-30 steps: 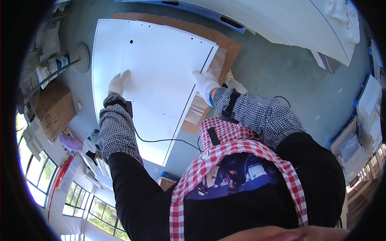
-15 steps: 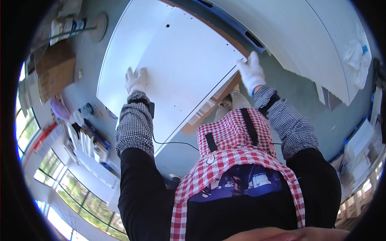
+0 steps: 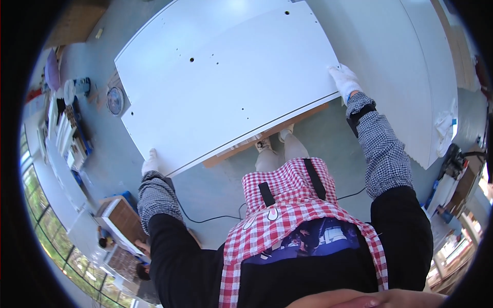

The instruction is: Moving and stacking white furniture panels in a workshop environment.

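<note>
A large white panel (image 3: pixel 215 97) with a few drilled holes lies in front of me, with brown cardboard (image 3: pixel 308 112) showing below its near edge. Both my hands wear white gloves. My left hand (image 3: pixel 150 163) grips the panel's left edge by the near corner, a fingertip up and the other fingers hidden. At the right near corner my right hand (image 3: pixel 345 81) holds the edge, its fingertips over the top face.
A long white board (image 3: pixel 395 66) stretches along the right. On the floor at left stand a round can (image 3: pixel 115 100) and a blue-and-white bucket (image 3: pixel 81 86). A cable (image 3: pixel 210 219) hangs by my left sleeve. Other people work near a box (image 3: pixel 123 220) at lower left.
My left hand has gone from lying on the panel's top face to its left edge. The panel now lies more squarely across my view, and my right hand remains at its right corner.
</note>
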The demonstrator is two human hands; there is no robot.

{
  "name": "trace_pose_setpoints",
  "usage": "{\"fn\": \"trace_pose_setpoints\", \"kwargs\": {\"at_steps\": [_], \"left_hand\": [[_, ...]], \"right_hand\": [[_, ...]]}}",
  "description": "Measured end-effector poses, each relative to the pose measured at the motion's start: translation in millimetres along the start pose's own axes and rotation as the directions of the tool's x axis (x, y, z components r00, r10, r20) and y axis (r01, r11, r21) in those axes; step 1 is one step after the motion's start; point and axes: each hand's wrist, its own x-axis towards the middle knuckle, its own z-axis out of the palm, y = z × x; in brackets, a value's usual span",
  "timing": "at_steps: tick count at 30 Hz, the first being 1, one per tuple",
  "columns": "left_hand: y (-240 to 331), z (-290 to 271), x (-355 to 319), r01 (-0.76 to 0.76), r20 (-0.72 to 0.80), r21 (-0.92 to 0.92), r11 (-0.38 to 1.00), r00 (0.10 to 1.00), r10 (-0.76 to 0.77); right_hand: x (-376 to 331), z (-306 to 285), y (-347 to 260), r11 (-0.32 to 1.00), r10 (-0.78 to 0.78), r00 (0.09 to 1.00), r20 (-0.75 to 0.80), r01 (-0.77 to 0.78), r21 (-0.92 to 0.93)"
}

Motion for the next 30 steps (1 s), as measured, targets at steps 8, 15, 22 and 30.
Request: {"fn": "trace_pose_setpoints", "kwargs": {"at_steps": [8,15,22,30], "left_hand": [[0.7,22.6,45.7,-0.238,0.074,-0.148,0.960,0.965,0.250],[24.7,42.5,46.1,-0.262,0.175,-0.295,0.919,0.931,0.321],[-18.8,57.1,25.8,-0.019,-0.240,0.099,0.995,0.970,0.042],[-85.0,154.3,-64.7,-0.135,-0.216,0.362,0.922,0.951,0.223]], "right_hand": [[-0.5,-34.5,8.4,0.982,0.187,0.978,-0.090,-0.189,-0.012],[51.1,-33.0,44.0,0.922,-0.173,0.981,-0.089,0.130,-0.364],[-18.0,66.2,49.5,0.977,-0.048,0.995,-0.090,0.028,-0.210],[-185.4,44.5,196.3,0.791,0.425,0.837,0.345,-0.158,-0.591]]}}
